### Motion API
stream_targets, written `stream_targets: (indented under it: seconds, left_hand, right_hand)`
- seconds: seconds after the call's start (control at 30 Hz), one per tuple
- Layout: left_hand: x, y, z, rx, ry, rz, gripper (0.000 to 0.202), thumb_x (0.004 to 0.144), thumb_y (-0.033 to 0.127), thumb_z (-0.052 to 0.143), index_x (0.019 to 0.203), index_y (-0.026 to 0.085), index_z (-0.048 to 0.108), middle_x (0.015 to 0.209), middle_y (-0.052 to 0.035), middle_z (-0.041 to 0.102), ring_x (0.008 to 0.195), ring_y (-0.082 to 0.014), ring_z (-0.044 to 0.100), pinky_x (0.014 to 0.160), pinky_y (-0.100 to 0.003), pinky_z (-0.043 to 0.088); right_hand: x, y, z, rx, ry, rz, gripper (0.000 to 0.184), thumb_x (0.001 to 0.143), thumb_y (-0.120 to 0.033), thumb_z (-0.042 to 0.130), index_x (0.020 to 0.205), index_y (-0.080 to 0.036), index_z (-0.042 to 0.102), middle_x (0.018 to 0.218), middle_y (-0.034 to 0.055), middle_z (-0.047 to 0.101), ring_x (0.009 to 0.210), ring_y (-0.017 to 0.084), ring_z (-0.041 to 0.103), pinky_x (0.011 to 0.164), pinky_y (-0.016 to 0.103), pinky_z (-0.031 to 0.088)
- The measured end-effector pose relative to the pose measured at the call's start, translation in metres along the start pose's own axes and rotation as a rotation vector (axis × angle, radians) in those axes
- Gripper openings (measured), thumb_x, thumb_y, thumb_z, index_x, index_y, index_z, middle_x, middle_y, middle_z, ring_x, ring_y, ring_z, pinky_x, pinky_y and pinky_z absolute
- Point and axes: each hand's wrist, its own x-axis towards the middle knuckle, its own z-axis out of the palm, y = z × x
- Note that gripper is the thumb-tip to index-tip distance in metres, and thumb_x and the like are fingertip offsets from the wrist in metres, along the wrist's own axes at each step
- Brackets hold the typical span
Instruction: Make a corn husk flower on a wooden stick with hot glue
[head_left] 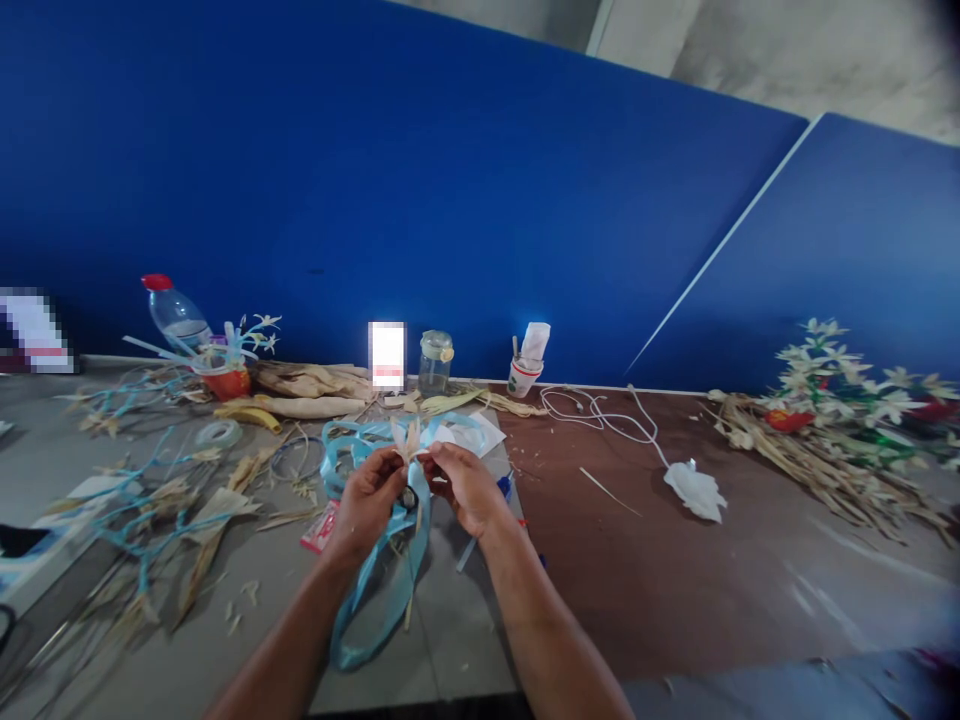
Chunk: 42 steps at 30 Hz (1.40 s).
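Close together over the middle of the table, my left hand (pixel 369 495) and my right hand (pixel 463 482) both pinch a small flower of pale dried husk (pixel 407 438). Its petals point up between the fingertips. Light-blue ribbon (pixel 375 640) hangs in a long loop below the hands and lies tangled behind them. Beside my left wrist is a red-pink packet (pixel 321 527). White paper (pixel 480 432) lies behind my right hand, and a blue object partly shows beside that wrist.
Blue-wrapped stems (pixel 146 545) and husk scraps spread at the left. Along the blue partition (pixel 450 200) stand a red-capped bottle (pixel 176 312), a red tub (pixel 225 380), a lit screen (pixel 388 355), a glass jar (pixel 435 365) and a white cup (pixel 525 376). White flowers (pixel 832 390) and a cable lie right.
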Motion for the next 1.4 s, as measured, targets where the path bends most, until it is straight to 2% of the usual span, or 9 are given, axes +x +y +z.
stream_targets:
  seconds: [0.23, 0.4, 0.63, 0.83, 1.0, 1.1, 1.4]
  left_hand:
    - [0.002, 0.003, -0.002, 0.02, 0.016, 0.035, 0.025, 0.067, 0.032, 0.069, 0.085, 0.016, 0.061, 0.072, -0.0001, 0.061, 0.06, -0.0102, 0.056, 0.056, -0.021, 0.045]
    - [0.003, -0.001, -0.004, 0.023, -0.028, -0.033, 0.028, 0.068, 0.035, 0.067, 0.084, 0.016, 0.055, 0.067, 0.0035, 0.055, 0.044, -0.007, 0.051, 0.044, -0.02, 0.04]
    - [0.002, -0.002, -0.003, 0.068, -0.06, -0.048, 0.026, 0.069, 0.035, 0.066, 0.083, 0.015, 0.055, 0.058, 0.0042, 0.055, 0.046, -0.007, 0.051, 0.047, -0.02, 0.041]
    - [0.001, -0.002, -0.003, 0.099, -0.111, -0.069, 0.026, 0.071, 0.034, 0.065, 0.085, 0.015, 0.056, 0.064, 0.0023, 0.058, 0.05, -0.0083, 0.054, 0.051, -0.022, 0.044]
    - [0.001, -0.007, -0.007, 0.048, -0.092, -0.095, 0.026, 0.073, 0.034, 0.064, 0.089, 0.016, 0.056, 0.067, 0.0022, 0.059, 0.052, -0.0071, 0.052, 0.052, -0.02, 0.043]
    - [0.003, -0.008, -0.009, 0.003, -0.076, -0.102, 0.029, 0.071, 0.033, 0.067, 0.092, 0.016, 0.057, 0.064, 0.003, 0.058, 0.051, -0.0066, 0.051, 0.049, -0.018, 0.04]
    - [0.003, -0.006, -0.008, 0.01, -0.083, -0.129, 0.032, 0.067, 0.032, 0.07, 0.09, 0.014, 0.055, 0.059, 0.0039, 0.055, 0.045, -0.0065, 0.049, 0.045, -0.019, 0.036]
  right_hand:
    - [-0.002, 0.002, 0.004, -0.15, -0.042, -0.084, 0.028, 0.052, -0.03, 0.075, 0.072, -0.015, 0.06, 0.063, -0.004, 0.055, 0.057, 0.008, 0.044, 0.056, 0.022, 0.033]
    - [-0.003, 0.003, 0.006, -0.115, -0.055, -0.037, 0.029, 0.053, -0.031, 0.073, 0.071, -0.016, 0.056, 0.059, -0.0039, 0.056, 0.054, 0.009, 0.049, 0.054, 0.023, 0.035]
    - [0.001, 0.008, 0.002, -0.195, -0.006, -0.08, 0.019, 0.056, -0.026, 0.069, 0.062, -0.017, 0.054, 0.052, -0.0056, 0.05, 0.049, 0.008, 0.043, 0.05, 0.022, 0.032]
    - [0.003, 0.01, -0.001, -0.166, -0.03, -0.057, 0.015, 0.06, -0.027, 0.061, 0.063, -0.018, 0.049, 0.051, -0.0058, 0.05, 0.047, 0.009, 0.045, 0.049, 0.022, 0.033]
    - [-0.002, 0.002, 0.005, -0.123, -0.052, 0.032, 0.018, 0.058, -0.026, 0.06, 0.066, -0.019, 0.046, 0.047, -0.0087, 0.045, 0.036, 0.004, 0.031, 0.039, 0.019, 0.02]
    - [-0.003, -0.002, 0.004, -0.142, -0.047, 0.056, 0.019, 0.058, -0.028, 0.061, 0.069, -0.017, 0.05, 0.049, -0.0076, 0.047, 0.036, 0.003, 0.029, 0.039, 0.019, 0.014]
    - [-0.001, -0.001, -0.001, -0.205, -0.023, -0.041, 0.016, 0.054, -0.026, 0.067, 0.062, -0.017, 0.057, 0.047, -0.0076, 0.043, 0.044, 0.006, 0.032, 0.046, 0.022, 0.024]
